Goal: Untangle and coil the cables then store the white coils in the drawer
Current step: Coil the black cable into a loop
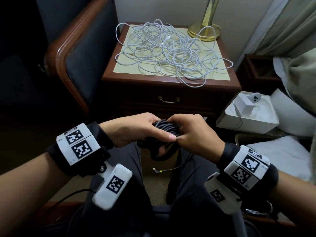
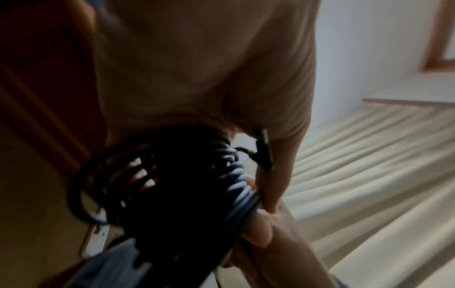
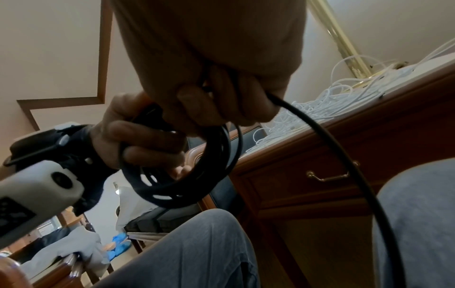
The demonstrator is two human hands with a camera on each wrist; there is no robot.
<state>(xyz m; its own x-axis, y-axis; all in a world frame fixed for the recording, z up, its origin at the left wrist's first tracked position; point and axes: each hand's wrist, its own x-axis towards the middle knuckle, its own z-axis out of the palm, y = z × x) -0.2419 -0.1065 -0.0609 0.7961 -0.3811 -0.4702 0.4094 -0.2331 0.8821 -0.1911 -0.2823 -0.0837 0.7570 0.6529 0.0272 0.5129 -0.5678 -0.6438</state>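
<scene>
Black cable coil (image 1: 165, 128) sits between both hands, left hand (image 1: 136, 129) and right hand (image 1: 193, 132) fingers clamped around it.

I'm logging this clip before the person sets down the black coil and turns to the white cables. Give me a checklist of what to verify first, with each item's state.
1. Black cable coil gripped by both hands, left hand and right hand: ok.
2. Loose tail wound in: not ok; a free end with its connector hangs below the coil.
3. White cables untangled: not ok; one tangled heap on the nightstand.
4. Drawer open for storage: not ok; it is shut.
5. White strands clear of the lamp base: not ok; a loop lies against it.
6. Bare spot for the black coil: cannot tell.
</scene>
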